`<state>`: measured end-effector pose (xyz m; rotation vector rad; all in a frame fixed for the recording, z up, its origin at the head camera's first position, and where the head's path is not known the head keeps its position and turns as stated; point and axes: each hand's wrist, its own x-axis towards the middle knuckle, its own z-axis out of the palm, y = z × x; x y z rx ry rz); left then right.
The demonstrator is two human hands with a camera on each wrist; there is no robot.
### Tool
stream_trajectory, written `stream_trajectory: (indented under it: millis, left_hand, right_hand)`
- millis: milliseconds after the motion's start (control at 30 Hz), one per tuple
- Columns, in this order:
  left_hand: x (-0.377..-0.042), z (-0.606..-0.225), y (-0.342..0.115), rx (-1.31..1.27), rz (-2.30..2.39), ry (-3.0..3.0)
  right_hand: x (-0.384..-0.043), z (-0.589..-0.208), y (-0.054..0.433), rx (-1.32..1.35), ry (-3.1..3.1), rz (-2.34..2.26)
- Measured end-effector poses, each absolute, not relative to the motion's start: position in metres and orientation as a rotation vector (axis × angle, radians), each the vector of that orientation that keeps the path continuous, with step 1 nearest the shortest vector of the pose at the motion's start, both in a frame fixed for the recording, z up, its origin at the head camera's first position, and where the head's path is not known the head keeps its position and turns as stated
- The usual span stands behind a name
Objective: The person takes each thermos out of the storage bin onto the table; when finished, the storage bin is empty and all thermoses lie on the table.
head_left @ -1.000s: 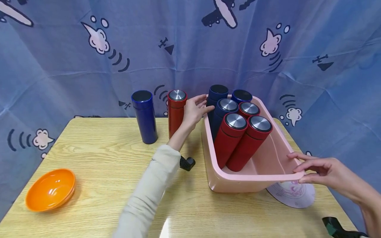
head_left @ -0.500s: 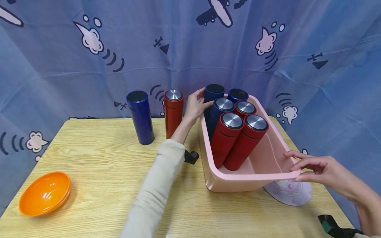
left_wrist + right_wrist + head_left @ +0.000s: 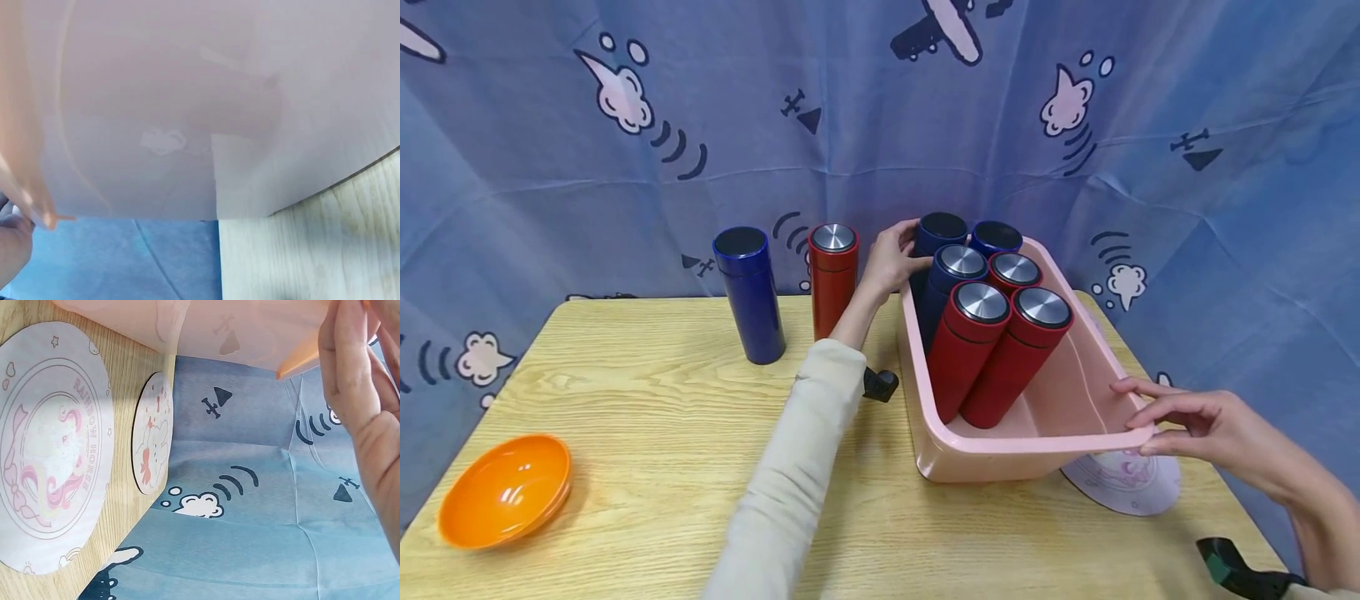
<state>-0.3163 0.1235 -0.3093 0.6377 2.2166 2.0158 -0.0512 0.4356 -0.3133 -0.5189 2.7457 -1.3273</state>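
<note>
A pink bin [image 3: 1000, 442] stands on the wooden table [image 3: 647, 400] and holds several red and dark blue bottles that lean toward its back left. My left hand [image 3: 891, 254] reaches to the bin's far left corner, fingers and thumb curled round the cap end of a dark blue bottle [image 3: 942, 229]. In the left wrist view only the bin's wall [image 3: 187, 94] shows, close up. My right hand [image 3: 1180, 421] pinches the bin's near right rim, thumb underneath. The right wrist view shows that hand [image 3: 362, 394] against the bin's rim [image 3: 237, 325].
A dark blue bottle [image 3: 747, 292] and a red bottle [image 3: 832, 275] stand upright on the table left of the bin. An orange bowl [image 3: 505, 492] lies at the near left. A round printed coaster [image 3: 1123, 487] pokes out from under the bin, with a second coaster [image 3: 153, 431] beyond it.
My left hand has moved a little further onto the dark blue bottle at the bin's back corner. The right hand has kept its hold on the rim.
</note>
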Motion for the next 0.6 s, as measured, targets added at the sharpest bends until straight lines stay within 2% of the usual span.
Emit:
stream_trajectory:
  millis: [600]
  left_hand:
    - [-0.3157,-0.3024,0.1155,0.852,1.764,2.151]
  right_hand:
    - [-0.0504,-0.3125,0.4353,-0.507,2.753,-1.338]
